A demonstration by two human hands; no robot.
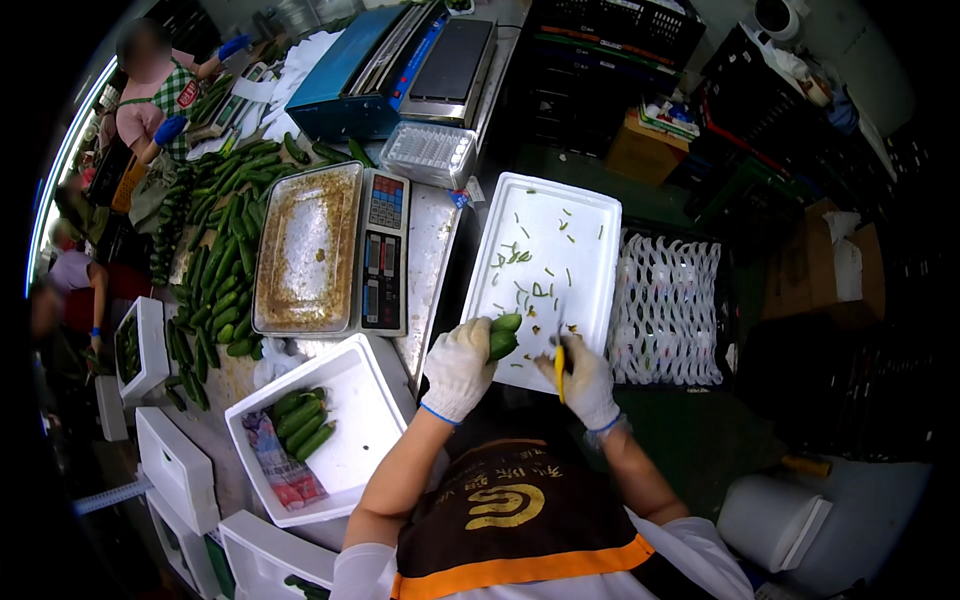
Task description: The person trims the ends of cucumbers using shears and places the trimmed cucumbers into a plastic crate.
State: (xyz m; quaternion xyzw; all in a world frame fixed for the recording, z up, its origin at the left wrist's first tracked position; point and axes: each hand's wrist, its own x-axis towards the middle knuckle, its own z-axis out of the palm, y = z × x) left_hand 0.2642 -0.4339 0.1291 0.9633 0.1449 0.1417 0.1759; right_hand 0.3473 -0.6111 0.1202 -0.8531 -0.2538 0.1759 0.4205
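Observation:
My left hand [459,369], in a white knit glove, grips green cucumbers [504,337] whose ends point right. Close by on the right, my right hand [583,381], gloved too, holds small scissors with a yellow handle [559,369]; their blades are blurred. Beneath both hands lies a white foam tray or lid [547,210], scattered with thin green trimmings and small yellowish bits. To the left, a white foam box [367,442] holds several cucumbers [304,424] and a printed plastic bag [281,465].
A stained digital scale [307,247] stands beside a heap of cucumbers [225,262] on the metal table. Behind are a blue wrapping machine [345,60] and clear plastic trays [429,154]. Foam-netted goods [664,311] sit at right. A person [154,97] in blue gloves works at upper left.

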